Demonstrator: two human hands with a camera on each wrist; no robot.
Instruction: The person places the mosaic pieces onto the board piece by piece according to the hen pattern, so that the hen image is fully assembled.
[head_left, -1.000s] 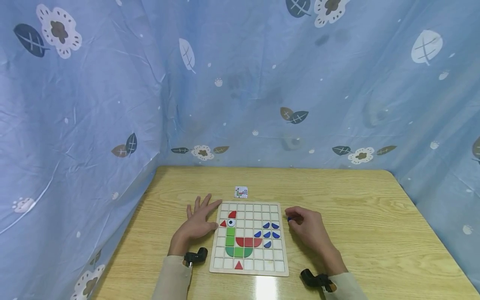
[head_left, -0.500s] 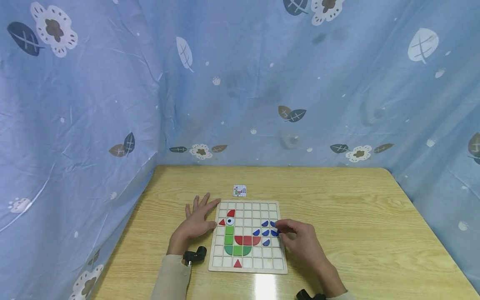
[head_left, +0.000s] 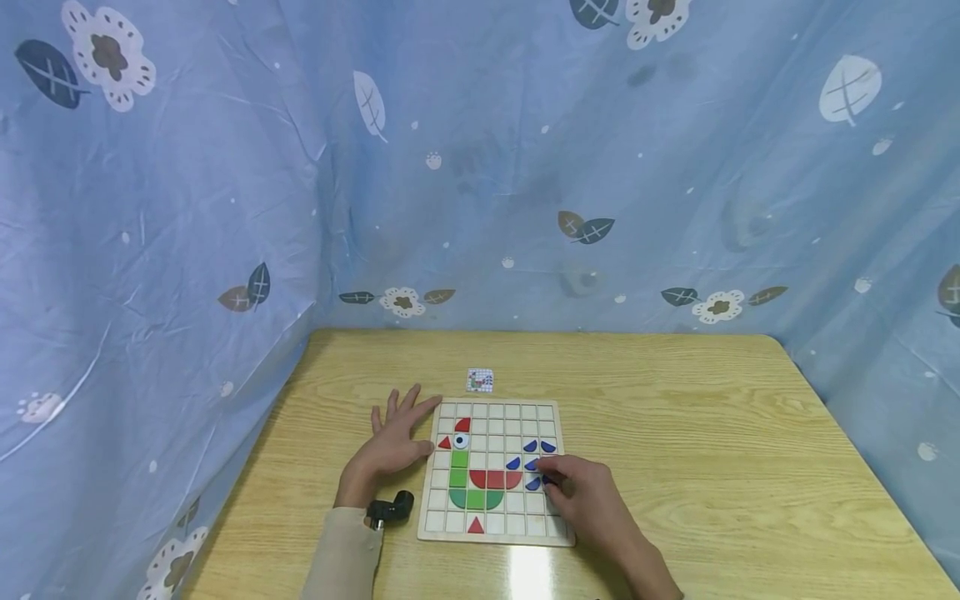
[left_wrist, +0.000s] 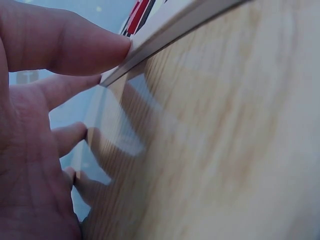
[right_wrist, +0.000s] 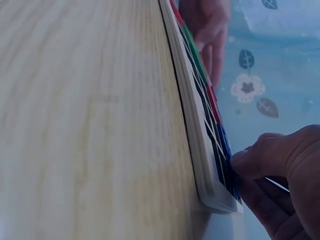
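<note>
A wooden grid board [head_left: 495,422] lies on the table with red, green and blue shapes set in its cells. They include a white piece with an eye [head_left: 461,441], green squares [head_left: 458,477], a red half-moon row [head_left: 495,479] and several blue curved pieces [head_left: 530,447]. My left hand [head_left: 390,446] lies spread at the board's left side, thumb and index fingertip at its edge. My right hand [head_left: 592,500] is over the board's right columns, thumb and index finger pinching a blue curved piece [head_left: 546,479] low over the cells. Those fingers hide some neighbouring cells.
A small printed card [head_left: 480,381] with a grid picture lies just beyond the board. The wooden table [head_left: 675,400] reaches back to a blue patterned curtain [head_left: 480,208]. A black wrist camera [head_left: 392,507] sits on my left wrist.
My right hand has moved left from beside the board onto its right columns, carrying the blue curved piece. My left hand has stayed at the left edge.
</note>
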